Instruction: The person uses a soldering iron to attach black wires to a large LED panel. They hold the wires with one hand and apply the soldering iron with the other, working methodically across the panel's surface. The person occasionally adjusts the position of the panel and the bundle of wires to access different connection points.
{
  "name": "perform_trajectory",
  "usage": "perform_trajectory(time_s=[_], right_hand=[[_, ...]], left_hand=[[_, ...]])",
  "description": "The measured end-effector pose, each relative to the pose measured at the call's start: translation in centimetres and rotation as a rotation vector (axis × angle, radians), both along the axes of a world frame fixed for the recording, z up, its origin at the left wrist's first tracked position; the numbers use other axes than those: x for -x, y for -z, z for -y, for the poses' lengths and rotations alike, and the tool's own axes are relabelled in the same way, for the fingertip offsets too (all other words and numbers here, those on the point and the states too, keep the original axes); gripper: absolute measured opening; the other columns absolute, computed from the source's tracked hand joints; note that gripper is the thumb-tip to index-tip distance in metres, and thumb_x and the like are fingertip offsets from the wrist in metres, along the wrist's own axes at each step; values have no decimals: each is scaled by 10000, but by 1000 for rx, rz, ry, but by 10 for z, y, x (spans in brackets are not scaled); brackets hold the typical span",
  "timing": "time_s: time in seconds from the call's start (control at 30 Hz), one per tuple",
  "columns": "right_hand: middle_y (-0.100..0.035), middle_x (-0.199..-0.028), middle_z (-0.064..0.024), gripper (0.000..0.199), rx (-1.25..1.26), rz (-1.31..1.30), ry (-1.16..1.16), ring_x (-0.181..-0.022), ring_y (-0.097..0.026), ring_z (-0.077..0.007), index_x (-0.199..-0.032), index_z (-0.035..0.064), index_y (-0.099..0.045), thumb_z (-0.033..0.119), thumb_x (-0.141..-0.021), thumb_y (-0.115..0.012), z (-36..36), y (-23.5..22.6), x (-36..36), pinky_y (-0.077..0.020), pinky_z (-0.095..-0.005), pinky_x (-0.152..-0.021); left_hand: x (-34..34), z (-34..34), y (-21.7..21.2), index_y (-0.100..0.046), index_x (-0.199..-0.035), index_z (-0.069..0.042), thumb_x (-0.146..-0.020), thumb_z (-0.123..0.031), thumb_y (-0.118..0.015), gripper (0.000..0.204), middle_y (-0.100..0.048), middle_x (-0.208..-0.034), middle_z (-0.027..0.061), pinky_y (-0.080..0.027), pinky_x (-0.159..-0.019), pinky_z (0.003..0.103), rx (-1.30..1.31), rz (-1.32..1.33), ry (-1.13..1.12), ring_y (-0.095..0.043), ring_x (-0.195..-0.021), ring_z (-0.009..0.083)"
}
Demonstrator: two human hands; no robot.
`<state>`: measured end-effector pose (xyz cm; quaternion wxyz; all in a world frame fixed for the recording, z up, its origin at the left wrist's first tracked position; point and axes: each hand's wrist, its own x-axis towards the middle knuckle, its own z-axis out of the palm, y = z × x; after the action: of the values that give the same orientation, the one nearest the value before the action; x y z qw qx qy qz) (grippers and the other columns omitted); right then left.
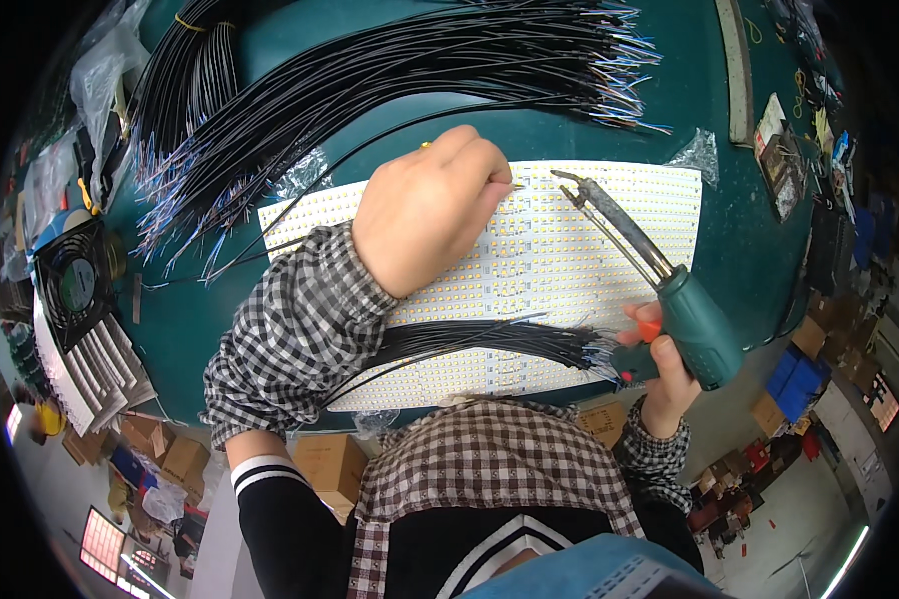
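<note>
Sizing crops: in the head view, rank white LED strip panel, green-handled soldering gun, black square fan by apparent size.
1. White LED strip panel.
2. Green-handled soldering gun.
3. Black square fan.
Gun and fan look close; fisheye rim shrinks the fan, so unsure.

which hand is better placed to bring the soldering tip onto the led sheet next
Right. The right hand already grips the green soldering gun, its tip hovering over the LED sheet near the left hand, which is pressed on the sheet pinching something small.
</note>
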<state>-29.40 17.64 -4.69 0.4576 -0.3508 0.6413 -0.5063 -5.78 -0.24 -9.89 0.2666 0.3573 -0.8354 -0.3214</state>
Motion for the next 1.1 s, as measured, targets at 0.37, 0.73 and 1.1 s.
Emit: perform_trajectory(time_s=[0.37, 0.73, 1.1], right_hand=[[-672, -1001, -163, 488, -45, -62, 20, -912, -699, -308, -1208, -84, -586, 261, -885, -706, -1, -2, -4, -619, -355, -648], [-673, -975, -159, 409, -79, -70, -30, -853, -690, -276, -1114, -83, -621, 235, -875, -717, -5, -1, -2, -608, -355, -667], [-706, -961, -116, 191, -96, -42, -94, -858, -681, -190, -1017, -31, -688, -43, -827, -709, -6, -2, -1, -562, -326, -776]], left_hand=[[9, -4, -1, -625, -832, -41, -792, -32, -700, 85, -593, -794, 57, -466, -548, 263, -254, -53, -147, -579, -642, 153], [11, -8, 2, -621, -810, -45, -783, -32, -692, 78, -598, -792, 50, -464, -560, 263, -214, -27, -153, -587, -653, 150], [10, -5, 1, -615, -806, -36, -771, -26, -688, 81, -590, -777, 52, -471, -562, 269, -233, -30, -144, -590, -661, 157]])
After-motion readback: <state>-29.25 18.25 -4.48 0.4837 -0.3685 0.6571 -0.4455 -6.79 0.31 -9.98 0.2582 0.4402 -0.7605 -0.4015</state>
